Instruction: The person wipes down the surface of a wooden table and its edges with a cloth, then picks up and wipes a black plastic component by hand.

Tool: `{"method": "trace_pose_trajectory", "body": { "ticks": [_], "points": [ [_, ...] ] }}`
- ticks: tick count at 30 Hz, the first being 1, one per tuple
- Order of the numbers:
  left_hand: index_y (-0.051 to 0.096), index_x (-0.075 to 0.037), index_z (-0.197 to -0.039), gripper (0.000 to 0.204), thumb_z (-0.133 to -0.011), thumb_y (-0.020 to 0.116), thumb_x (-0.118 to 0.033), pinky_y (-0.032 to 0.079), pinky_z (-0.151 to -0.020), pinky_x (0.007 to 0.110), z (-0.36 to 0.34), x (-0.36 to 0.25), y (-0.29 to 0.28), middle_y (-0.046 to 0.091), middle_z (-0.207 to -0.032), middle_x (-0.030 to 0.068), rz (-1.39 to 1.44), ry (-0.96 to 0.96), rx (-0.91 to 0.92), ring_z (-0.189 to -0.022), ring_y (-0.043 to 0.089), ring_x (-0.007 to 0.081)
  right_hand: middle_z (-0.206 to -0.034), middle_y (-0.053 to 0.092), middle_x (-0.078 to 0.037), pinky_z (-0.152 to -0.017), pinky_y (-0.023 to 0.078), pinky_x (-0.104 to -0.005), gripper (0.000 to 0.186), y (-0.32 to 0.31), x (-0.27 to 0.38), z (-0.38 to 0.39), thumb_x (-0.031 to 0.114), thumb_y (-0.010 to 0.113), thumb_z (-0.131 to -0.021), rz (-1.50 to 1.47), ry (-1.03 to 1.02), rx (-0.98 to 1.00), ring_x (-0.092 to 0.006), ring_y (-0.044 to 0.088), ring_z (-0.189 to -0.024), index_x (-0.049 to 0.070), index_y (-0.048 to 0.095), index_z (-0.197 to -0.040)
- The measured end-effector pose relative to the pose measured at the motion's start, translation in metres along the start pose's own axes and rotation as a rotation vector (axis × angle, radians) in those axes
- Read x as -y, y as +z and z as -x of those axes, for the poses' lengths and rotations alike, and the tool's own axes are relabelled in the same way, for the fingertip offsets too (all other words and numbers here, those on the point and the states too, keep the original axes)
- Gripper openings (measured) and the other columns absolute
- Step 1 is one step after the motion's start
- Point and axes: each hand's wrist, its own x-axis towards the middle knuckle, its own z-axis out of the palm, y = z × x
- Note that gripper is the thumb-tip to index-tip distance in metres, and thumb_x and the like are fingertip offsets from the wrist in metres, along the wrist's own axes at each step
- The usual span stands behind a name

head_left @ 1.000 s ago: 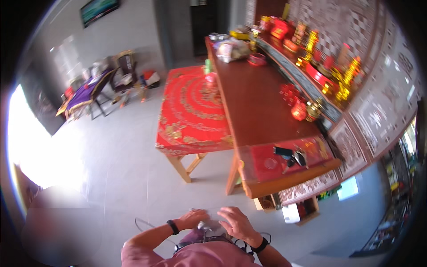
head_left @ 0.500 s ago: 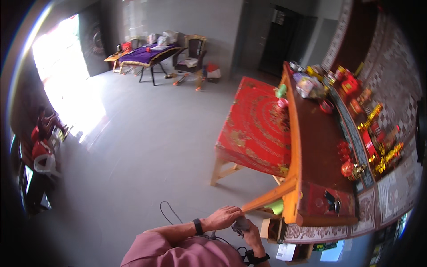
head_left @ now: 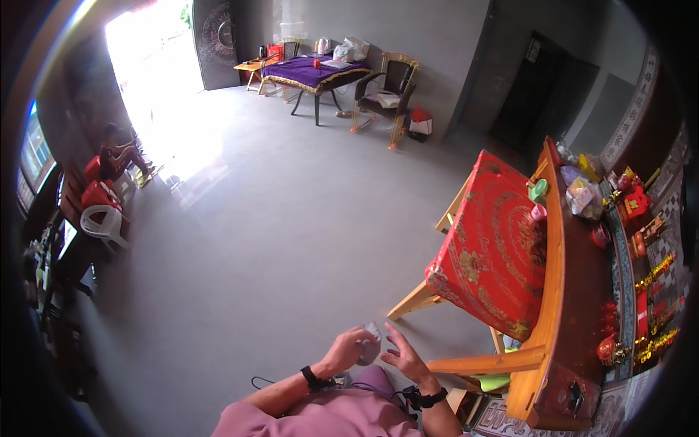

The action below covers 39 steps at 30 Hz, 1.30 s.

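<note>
In front of my body, near the lower edge, my left hand [head_left: 348, 350] is closed around a crumpled grey cloth [head_left: 371, 345]. Its folds stick out past the fingertips; it may be a rag, but I cannot tell its exact kind. Just to the right, my right hand [head_left: 406, 356] is held up with the fingers spread, apart from the cloth and holding nothing. Each wrist wears a black band [head_left: 314, 378]. A thin black cable [head_left: 263, 380] shows beside my left forearm.
At right stands a table with a red patterned cloth [head_left: 491, 247], against a long wooden altar table [head_left: 557, 277] bearing red and gold ornaments. A purple-covered table [head_left: 313, 75] and a chair [head_left: 389, 95] are far off. A person sits at left near a white plastic chair [head_left: 104, 221].
My right hand has let go of the grey cloth and opened; my left hand now holds it. The view has turned, so the room's furniture appears shifted to the right.
</note>
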Motion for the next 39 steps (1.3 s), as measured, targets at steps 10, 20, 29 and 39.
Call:
{"method": "trace_pose_trajectory", "body": {
  "ticks": [10, 20, 29, 39],
  "points": [
    [0.060, -0.006, -0.129, 0.030, -0.099, 0.062, -0.010, 0.053, -0.093, 0.032, -0.096, 0.033, -0.090, 0.067, -0.121, 0.0066, 0.657, -0.139, -0.263, -0.112, 0.063, 0.0169, -0.104, 0.070, -0.010, -0.086, 0.054, -0.0379, 0.042, 0.003, 0.064, -0.184, 0.025, 0.069, -0.094, 0.187, 0.315, 0.452, -0.0196, 0.068, -0.095, 0.005, 0.061, -0.131],
    [0.051, -0.006, -0.139, 0.041, -0.102, 0.062, -0.018, 0.059, -0.089, 0.035, -0.284, 0.019, -0.164, 0.063, -0.123, 0.0059, 0.607, -0.238, -0.211, -0.106, 0.066, 0.0152, -0.140, 0.059, -0.020, -0.107, 0.046, -0.0438, 0.065, -0.053, 0.063, -0.413, 0.032, 0.070, -0.093, 0.272, -0.105, 0.414, -0.0363, 0.057, -0.130, 0.008, 0.044, -0.148],
    [0.061, 0.001, -0.127, 0.029, -0.101, 0.060, -0.012, 0.057, -0.080, 0.028, -0.431, 0.029, -0.224, 0.068, -0.110, 0.0049, 0.691, -0.352, -0.313, -0.093, 0.066, 0.0124, -0.155, 0.037, -0.028, -0.116, 0.038, -0.0442, 0.090, -0.086, 0.095, -0.557, 0.040, 0.071, -0.093, 0.460, -0.326, 0.276, -0.0398, 0.039, -0.144, 0.003, 0.023, -0.160],
    [0.063, -0.001, -0.123, 0.038, -0.105, 0.060, -0.034, 0.050, -0.088, 0.027, -0.678, 0.053, -0.357, 0.065, -0.109, 0.0008, 0.656, -0.264, 0.198, -0.100, 0.058, 0.0075, -0.119, 0.064, -0.009, -0.086, 0.057, -0.0339, 0.044, -0.175, 0.172, -0.779, 0.020, 0.061, -0.100, 0.131, 0.159, 0.387, -0.0186, 0.064, -0.107, 0.006, 0.046, -0.140]
  ]
}}
